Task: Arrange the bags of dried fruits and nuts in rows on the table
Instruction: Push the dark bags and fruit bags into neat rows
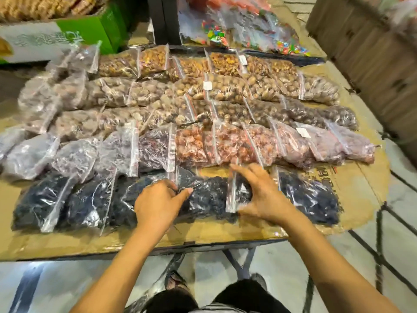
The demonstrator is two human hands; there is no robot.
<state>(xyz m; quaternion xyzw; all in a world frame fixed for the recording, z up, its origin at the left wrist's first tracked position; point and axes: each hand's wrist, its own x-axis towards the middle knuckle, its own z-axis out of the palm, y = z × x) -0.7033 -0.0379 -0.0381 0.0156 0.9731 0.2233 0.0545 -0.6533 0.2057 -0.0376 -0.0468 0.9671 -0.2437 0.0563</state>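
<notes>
Your left hand (158,204) covers the middle of 1 dark fruit bag (207,197), and your right hand (259,190) hides the far end of it, so you cannot tell where that bag stops under the palm. The bags at the left end (45,98) are smeared by blur; their contents cannot be told. The labels (207,85) on 2 bags are too small to read. The green box (67,35) is cut off by the left edge, and the brown box (372,53) by the right edge. The bench (203,236) shows only its near rim under the cardboard sheet (361,177). Your feet (176,281) are mostly hidden by your knees.
</notes>
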